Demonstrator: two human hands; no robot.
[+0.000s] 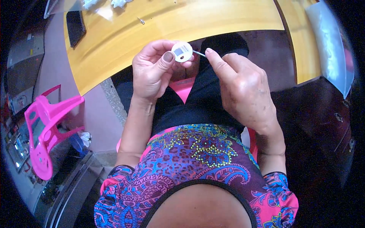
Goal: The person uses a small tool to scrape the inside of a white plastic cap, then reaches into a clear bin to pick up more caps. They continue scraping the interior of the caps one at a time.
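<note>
White disc and thin rod held in the air over my lap (207, 102), at the near edge of the bench (216, 17). The white disc (187, 48) sits in my left hand (150, 72), whose fingers are clamped on it: thumb at the left rim, the other fingers curled behind. This grip presumably keeps the disc steady while leaving most of its upper side open to view. The thin rod (199, 53) projects from my right hand (245, 83); my index finger lies along it, and the fingers appear closed on it, though the thumb is hidden. The extended index finger probably serves to guide the tip.

Orientation: the disc, being round, has no long axis; its marked side, bearing a grey patch and a small dark opening toward me, faces up to my eyes. The rod's long axis runs nearly crosswise, its exposed end pointing left and slightly away from me to the disc's right rim. Whether it touches or passes behind, I cannot tell.

Surroundings: a dark phone (75, 28) lies by the bench's left edge, a small metal piece (141, 21) farther in, white pieces (118, 3) toward the far edge.
</note>
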